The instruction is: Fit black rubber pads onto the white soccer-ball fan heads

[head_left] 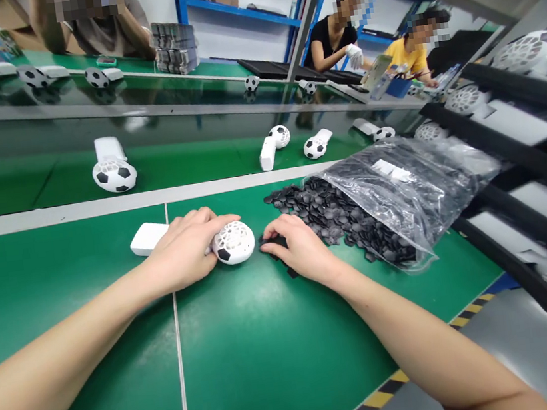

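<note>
My left hand [186, 250] is closed around a white handheld fan [234, 242] with a round, football-patterned grille head. The fan lies on the green table, its handle pointing left. A black patch shows on the lower left of the head, and other cells of the visible grille are open. Just right of the head, my right hand [299, 245] pinches a small black plastic patch [261, 241] between thumb and fingertips. More black pieces lie partly hidden beneath that hand. Beyond it, a heap of black patches [324, 208] spills from a clear plastic bag [412, 187].
Several football-patterned fans, one a nearby fan [115, 175], lie on the green conveyor belt [186, 156] behind a pale rail. A black rack [510, 127] holding white fans stands at right. Across the line sit several people, one wearing a white glove [355, 56].
</note>
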`<state>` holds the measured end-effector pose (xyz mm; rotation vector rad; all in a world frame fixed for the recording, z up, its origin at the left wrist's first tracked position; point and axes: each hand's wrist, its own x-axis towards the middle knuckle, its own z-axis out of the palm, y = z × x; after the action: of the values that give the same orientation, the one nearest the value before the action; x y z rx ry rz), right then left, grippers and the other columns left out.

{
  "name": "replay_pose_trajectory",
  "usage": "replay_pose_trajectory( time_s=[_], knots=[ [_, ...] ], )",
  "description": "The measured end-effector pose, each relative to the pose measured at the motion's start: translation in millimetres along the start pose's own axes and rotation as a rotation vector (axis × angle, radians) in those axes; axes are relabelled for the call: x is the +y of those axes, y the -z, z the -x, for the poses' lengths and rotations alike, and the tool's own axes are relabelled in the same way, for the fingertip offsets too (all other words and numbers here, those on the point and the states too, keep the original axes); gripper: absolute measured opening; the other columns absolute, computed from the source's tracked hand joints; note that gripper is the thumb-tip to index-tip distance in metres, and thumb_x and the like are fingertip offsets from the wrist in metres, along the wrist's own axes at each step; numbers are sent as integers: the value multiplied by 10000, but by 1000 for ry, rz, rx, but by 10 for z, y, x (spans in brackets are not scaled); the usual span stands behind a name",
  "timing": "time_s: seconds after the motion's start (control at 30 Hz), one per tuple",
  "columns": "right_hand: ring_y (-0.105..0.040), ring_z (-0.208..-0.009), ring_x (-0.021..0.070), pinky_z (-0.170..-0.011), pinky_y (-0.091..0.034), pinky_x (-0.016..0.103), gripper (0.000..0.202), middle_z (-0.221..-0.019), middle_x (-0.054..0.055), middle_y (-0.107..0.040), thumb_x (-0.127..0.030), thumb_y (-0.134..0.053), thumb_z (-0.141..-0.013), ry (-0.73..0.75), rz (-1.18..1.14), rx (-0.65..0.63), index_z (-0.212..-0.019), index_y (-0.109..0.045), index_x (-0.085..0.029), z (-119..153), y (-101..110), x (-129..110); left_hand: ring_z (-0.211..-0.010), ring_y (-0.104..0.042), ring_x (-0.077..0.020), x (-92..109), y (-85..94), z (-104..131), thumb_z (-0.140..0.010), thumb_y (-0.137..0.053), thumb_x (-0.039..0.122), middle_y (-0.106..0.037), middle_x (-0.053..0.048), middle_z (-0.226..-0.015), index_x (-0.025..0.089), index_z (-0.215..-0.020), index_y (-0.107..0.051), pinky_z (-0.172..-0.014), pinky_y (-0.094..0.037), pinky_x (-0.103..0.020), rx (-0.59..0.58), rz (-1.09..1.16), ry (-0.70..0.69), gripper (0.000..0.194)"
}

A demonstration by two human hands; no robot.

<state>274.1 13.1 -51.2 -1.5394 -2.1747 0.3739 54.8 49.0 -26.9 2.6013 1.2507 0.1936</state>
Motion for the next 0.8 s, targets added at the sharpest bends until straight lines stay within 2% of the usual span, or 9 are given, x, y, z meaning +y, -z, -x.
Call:
replay_pose_trajectory(
  time_s=[0.07,0.17,0.23,0.33,0.5,0.57,0.67,0.73,0.8],
  knots=[
    [-507,-744,157,-666,-416,288,80,-732,10,-574,-218,-638,-763,14,-69,7,-731,-571,-188,14,26,5,-937,-496,-241,15,4,-4,-693,-429,101,-511,-56,-1037,305,-1307,-378,-796,-381,-347,-5,-13,-6,649],
    [-526,-667,120,-624,-431,253,32,-704,-14,-578,-213,-596,-797,45,-225,49,-822,-586,-196,43,61,-34,-940,-495,-243,43,15,-5,-715,-414,96,-529,-62,-1021,277,-1319,-369,-785,-377,-352,-12,-33,-16,632],
    [-562,-730,119,-685,-456,255,88,-785,4,-614,-193,-569,-817,137,-302,87,-895,-609,-197,62,77,-86,-931,-497,-239,56,17,-2,-730,-407,94,-542,-63,-1013,265,-1318,-371,-779,-375,-348,-11,-35,-27,613],
    [-589,-823,128,-775,-468,269,106,-853,16,-651,-161,-559,-824,288,-359,116,-879,-639,-204,89,82,-163,-919,-499,-230,57,4,3,-722,-394,64,-557,-55,-1017,266,-1316,-375,-796,-371,-345,-3,-27,-55,627],
    [-592,-801,130,-729,-490,267,152,-843,35,-637,-150,-537,-836,373,-353,177,-897,-664,-207,132,53,-212,-995,-480,-234,52,-12,23,-697,-414,60,-584,-41,-1062,263,-1332,-356,-913,-322,-385,-5,7,-85,669],
    [-578,-808,134,-721,-486,280,209,-848,40,-633,-124,-489,-856,441,-297,194,-924,-664,-214,138,39,-217,-1030,-472,-245,66,2,33,-695,-490,146,-583,-48,-1089,252,-1347,-334,-953,-293,-408,-29,30,-105,679],
    [-563,-794,144,-718,-471,305,234,-852,39,-658,-85,-472,-850,539,-228,214,-941,-650,-206,136,25,-243,-1075,-464,-285,104,22,35,-654,-617,451,-580,-81,-1111,216,-1354,-329,-1005,-227,-473,-58,72,-90,793],
    [-561,-754,146,-706,-461,314,189,-824,30,-673,-95,-507,-837,535,-217,229,-930,-638,-194,131,20,-272,-1094,-461,-306,133,19,29,-598,-596,640,-580,-101,-1122,202,-1336,-366,-1016,-201,-504,-47,92,-52,889],
    [-560,-715,143,-694,-455,315,136,-771,11,-675,-120,-544,-824,478,-235,238,-897,-627,-198,125,16,-300,-1105,-462,-313,160,4,22,-598,-537,714,-579,-111,-1139,200,-1296,-425,-1016,-201,-514,-17,98,-19,875]
  ],
)
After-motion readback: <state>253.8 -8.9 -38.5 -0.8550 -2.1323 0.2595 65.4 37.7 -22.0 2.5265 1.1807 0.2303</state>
